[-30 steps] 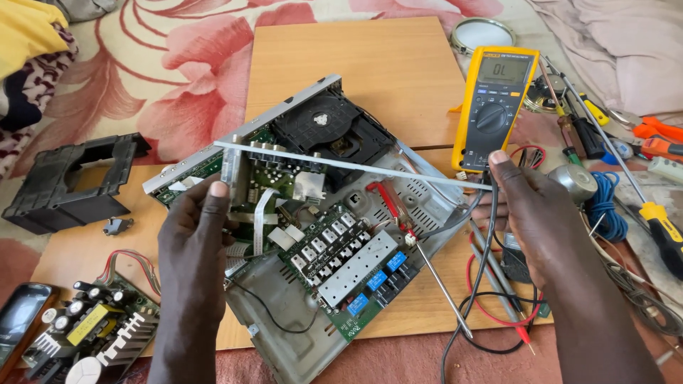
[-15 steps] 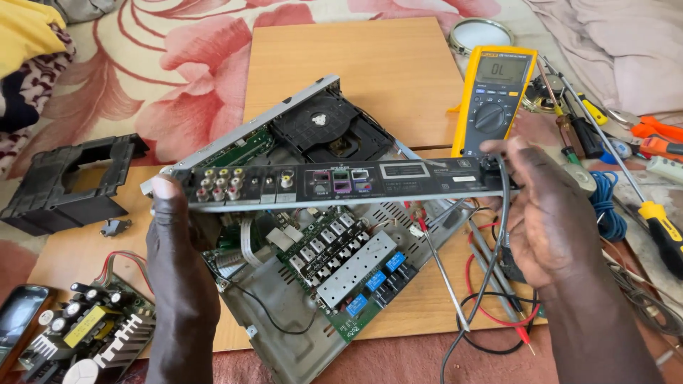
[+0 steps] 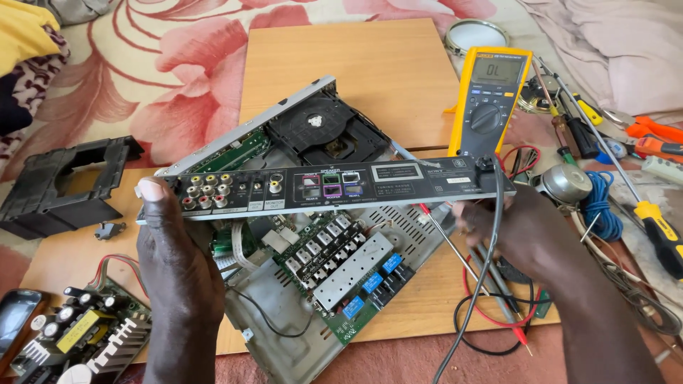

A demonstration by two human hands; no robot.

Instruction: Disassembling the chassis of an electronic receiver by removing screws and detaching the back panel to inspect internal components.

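Note:
My left hand (image 3: 174,263) grips the left end of a long dark rear panel (image 3: 320,186) studded with coloured connector sockets. My right hand (image 3: 523,231) holds its right end, where a black cable (image 3: 491,242) hangs down. The panel is lifted upright above an opened player chassis (image 3: 284,334). Inside the chassis lie a green circuit board (image 3: 334,263) with blue relays and a black disc drive (image 3: 320,128). A thin screwdriver (image 3: 445,238) rests under my right hand.
A yellow multimeter (image 3: 491,99) stands on the wooden board (image 3: 356,57) behind. Screwdrivers (image 3: 612,171), a blue wire coil (image 3: 605,206) and a small speaker (image 3: 565,183) lie right. A black plastic frame (image 3: 60,185) and another circuit board (image 3: 78,341) sit left. Red test leads (image 3: 498,313) trail in front.
The rear panel, seen edge-on a second ago, has turned upright so its socket face looks at me. Both hands have shifted slightly lower with it.

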